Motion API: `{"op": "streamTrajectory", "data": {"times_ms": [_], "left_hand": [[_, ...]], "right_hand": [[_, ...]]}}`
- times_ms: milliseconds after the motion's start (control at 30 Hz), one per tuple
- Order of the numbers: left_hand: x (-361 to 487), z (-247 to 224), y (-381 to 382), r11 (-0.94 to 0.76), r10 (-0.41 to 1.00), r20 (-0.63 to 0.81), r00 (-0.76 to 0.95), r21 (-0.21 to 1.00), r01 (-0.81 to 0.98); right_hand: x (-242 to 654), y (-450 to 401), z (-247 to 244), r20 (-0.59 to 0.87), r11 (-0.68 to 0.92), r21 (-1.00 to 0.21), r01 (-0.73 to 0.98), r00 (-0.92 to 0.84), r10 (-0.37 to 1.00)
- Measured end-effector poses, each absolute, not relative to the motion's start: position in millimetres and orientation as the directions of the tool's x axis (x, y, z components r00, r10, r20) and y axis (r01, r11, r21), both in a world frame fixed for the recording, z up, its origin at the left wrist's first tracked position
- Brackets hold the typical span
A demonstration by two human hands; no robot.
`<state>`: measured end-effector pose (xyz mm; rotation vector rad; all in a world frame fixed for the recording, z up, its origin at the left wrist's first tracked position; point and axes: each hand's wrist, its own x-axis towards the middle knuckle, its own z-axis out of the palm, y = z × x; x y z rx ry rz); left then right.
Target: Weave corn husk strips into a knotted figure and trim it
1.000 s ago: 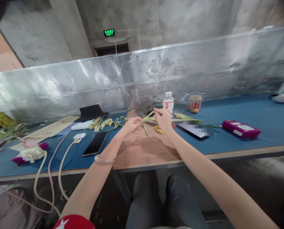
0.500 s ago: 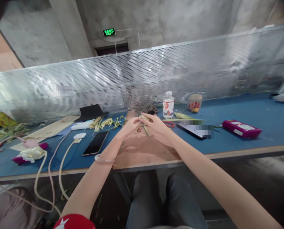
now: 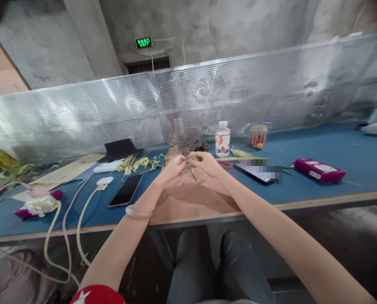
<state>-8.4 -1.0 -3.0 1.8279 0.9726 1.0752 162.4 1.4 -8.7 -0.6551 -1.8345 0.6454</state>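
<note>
My left hand and my right hand meet over a brown board, with their fingertips pinched close together. A narrow green leaf-like piece hangs down from the right hand's fingers. The left fingers are closed at its upper end; what lies between them is too small to tell. Just behind the hands lies a tangled heap of grey-brown dry strands. Pale green plant pieces lie left of the board.
To the right are a white bottle, a clear jar, a phone, a long green leaf and a purple pack. A black phone and cables lie left. A perforated metal panel stands behind.
My right fingers have shifted a little, and the green piece below them shows more plainly. Both hands stay over the board.
</note>
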Motion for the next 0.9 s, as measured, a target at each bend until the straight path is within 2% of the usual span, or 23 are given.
{"op": "streamTrajectory", "data": {"times_ms": [200, 367, 633, 900], "left_hand": [[-12, -3, 3, -0.419, 0.845, 0.281, 0.455, 0.877, 0.235], [-12, -3, 0, -0.434, 0.832, 0.263, 0.488, 0.857, 0.279], [-6, 4, -9, -0.463, 0.851, 0.308, 0.426, 0.823, 0.330], [-8, 7, -11, -0.510, 0.853, 0.369, 0.368, 0.739, 0.441]], "right_hand": [[166, 1, -7, 0.529, 0.547, -0.837, 0.028, -0.213, 0.821], [168, 8, -10, 0.559, 0.579, -0.811, 0.083, -0.184, 0.809], [167, -1, -4, 0.532, 0.548, -0.830, 0.102, -0.150, 0.833], [166, 2, -4, 0.596, 0.599, -0.795, 0.093, -0.057, 0.801]]}}
